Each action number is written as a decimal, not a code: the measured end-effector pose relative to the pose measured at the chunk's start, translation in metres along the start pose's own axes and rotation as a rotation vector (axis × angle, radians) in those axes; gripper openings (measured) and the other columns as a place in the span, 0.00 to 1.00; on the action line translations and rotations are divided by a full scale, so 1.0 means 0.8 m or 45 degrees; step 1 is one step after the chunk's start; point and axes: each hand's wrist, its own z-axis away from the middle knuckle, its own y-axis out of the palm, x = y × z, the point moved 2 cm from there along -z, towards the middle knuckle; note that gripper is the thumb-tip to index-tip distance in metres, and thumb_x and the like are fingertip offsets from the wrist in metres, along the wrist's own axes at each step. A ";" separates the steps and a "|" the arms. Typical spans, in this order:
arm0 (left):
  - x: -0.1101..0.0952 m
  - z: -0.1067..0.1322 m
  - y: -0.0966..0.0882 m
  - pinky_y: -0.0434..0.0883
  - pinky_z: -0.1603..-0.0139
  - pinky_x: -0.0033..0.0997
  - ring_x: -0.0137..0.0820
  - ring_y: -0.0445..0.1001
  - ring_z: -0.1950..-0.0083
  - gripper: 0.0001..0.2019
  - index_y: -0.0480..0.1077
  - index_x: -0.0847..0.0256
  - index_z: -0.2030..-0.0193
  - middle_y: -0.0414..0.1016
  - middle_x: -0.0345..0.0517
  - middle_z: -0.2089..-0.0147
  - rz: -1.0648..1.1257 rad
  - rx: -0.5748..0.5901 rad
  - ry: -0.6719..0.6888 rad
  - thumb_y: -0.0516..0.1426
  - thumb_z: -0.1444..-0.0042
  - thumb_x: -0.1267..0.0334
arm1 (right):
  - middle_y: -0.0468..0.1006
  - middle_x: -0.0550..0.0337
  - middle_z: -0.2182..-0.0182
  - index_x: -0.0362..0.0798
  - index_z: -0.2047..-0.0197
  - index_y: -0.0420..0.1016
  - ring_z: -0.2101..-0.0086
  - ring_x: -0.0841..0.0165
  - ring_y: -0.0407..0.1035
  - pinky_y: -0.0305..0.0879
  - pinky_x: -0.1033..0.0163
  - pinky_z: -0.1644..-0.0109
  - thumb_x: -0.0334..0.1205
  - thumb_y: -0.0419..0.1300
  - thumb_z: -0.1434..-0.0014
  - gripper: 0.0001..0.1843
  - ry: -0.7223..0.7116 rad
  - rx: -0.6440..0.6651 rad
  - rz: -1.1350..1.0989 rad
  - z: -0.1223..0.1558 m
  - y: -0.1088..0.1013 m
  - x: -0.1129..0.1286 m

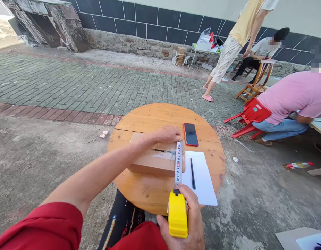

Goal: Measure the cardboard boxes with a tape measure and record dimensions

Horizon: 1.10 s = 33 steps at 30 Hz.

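A yellow tape measure (177, 215) sits in my right hand (194, 211), its case gripped between thumb and fingers near the table's front edge. The white blade (178, 163) runs out from it across the right part of a brown cardboard box (147, 161), with numbers showing. At the box's far edge my left hand (168, 133) is closed on the blade's end, the fingertips pressed together. Beside the box lie a sheet of white paper (204, 184) with a black pen (193, 173) on it, and a phone (191, 134) in a red case.
The round wooden table (155, 114) stands before my knees. To the right a person in pink (293, 93) sits on a red plastic chair (256, 111). Farther back one person stands and another sits near a wooden chair (256, 81). A bottle (298, 165) lies on the ground.
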 end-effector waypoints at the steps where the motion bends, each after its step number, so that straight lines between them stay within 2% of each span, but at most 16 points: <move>1: -0.001 0.000 0.000 0.55 0.73 0.28 0.29 0.64 0.73 0.11 0.70 0.60 0.76 0.69 0.38 0.76 -0.001 0.000 0.000 0.53 0.46 0.59 | 0.69 0.46 0.47 0.48 0.39 0.58 0.47 0.52 0.67 0.68 0.45 0.44 0.37 0.62 0.47 0.33 -0.005 0.000 -0.005 0.000 0.000 0.000; 8: -0.002 0.004 -0.001 0.55 0.72 0.29 0.30 0.64 0.72 0.11 0.69 0.60 0.76 0.71 0.40 0.74 0.001 -0.035 0.000 0.52 0.46 0.61 | 0.70 0.45 0.49 0.46 0.39 0.59 0.48 0.52 0.68 0.69 0.45 0.46 0.36 0.62 0.47 0.32 -0.066 -0.039 -0.006 -0.002 -0.001 -0.004; 15: 0.001 0.009 -0.004 0.56 0.72 0.28 0.29 0.64 0.72 0.11 0.69 0.61 0.76 0.69 0.38 0.75 0.082 -0.081 -0.025 0.52 0.46 0.62 | 0.71 0.44 0.50 0.45 0.39 0.59 0.49 0.52 0.68 0.69 0.43 0.47 0.34 0.63 0.46 0.32 -0.211 -0.054 -0.043 -0.013 -0.009 -0.009; 18: -0.010 0.016 -0.016 0.55 0.72 0.27 0.27 0.62 0.72 0.11 0.68 0.62 0.76 0.66 0.36 0.76 0.140 -0.135 -0.012 0.51 0.46 0.63 | 0.71 0.44 0.51 0.44 0.38 0.59 0.49 0.52 0.69 0.71 0.43 0.48 0.31 0.64 0.48 0.35 -0.314 -0.042 -0.037 -0.022 -0.018 -0.009; 22: -0.032 0.037 -0.048 0.56 0.72 0.27 0.26 0.61 0.72 0.11 0.68 0.62 0.73 0.63 0.36 0.75 0.224 -0.252 0.011 0.50 0.43 0.61 | 0.72 0.45 0.52 0.48 0.38 0.59 0.50 0.50 0.69 0.71 0.39 0.49 0.30 0.66 0.50 0.37 -0.426 -0.102 -0.121 -0.034 -0.039 -0.007; 26: -0.054 0.088 -0.078 0.61 0.70 0.26 0.25 0.66 0.72 0.09 0.68 0.62 0.69 0.67 0.37 0.73 0.525 -0.379 0.020 0.53 0.42 0.59 | 0.74 0.49 0.55 0.52 0.39 0.61 0.50 0.49 0.71 0.71 0.38 0.50 0.36 0.65 0.46 0.32 -0.407 -0.147 -0.292 -0.037 -0.067 -0.004; 28: -0.061 0.127 -0.080 0.65 0.70 0.26 0.26 0.69 0.72 0.09 0.69 0.61 0.66 0.70 0.38 0.74 0.711 -0.389 -0.051 0.55 0.42 0.57 | 0.74 0.48 0.54 0.52 0.41 0.65 0.50 0.50 0.71 0.72 0.41 0.50 0.43 0.64 0.42 0.26 -0.351 -0.161 -0.367 -0.035 -0.079 -0.005; 30: -0.063 0.172 -0.066 0.66 0.70 0.27 0.27 0.70 0.74 0.10 0.70 0.60 0.65 0.71 0.38 0.76 0.844 -0.417 -0.167 0.57 0.44 0.55 | 0.75 0.48 0.54 0.53 0.45 0.68 0.52 0.51 0.73 0.74 0.45 0.53 0.48 0.61 0.39 0.21 -0.281 -0.139 -0.430 -0.031 -0.088 -0.010; 33: -0.056 0.237 -0.012 0.67 0.71 0.28 0.29 0.70 0.73 0.11 0.70 0.58 0.64 0.72 0.39 0.74 1.126 -0.501 -0.373 0.61 0.49 0.54 | 0.79 0.52 0.59 0.56 0.47 0.71 0.58 0.54 0.76 0.75 0.49 0.56 0.51 0.59 0.39 0.18 -0.170 0.036 -0.583 -0.023 -0.090 -0.027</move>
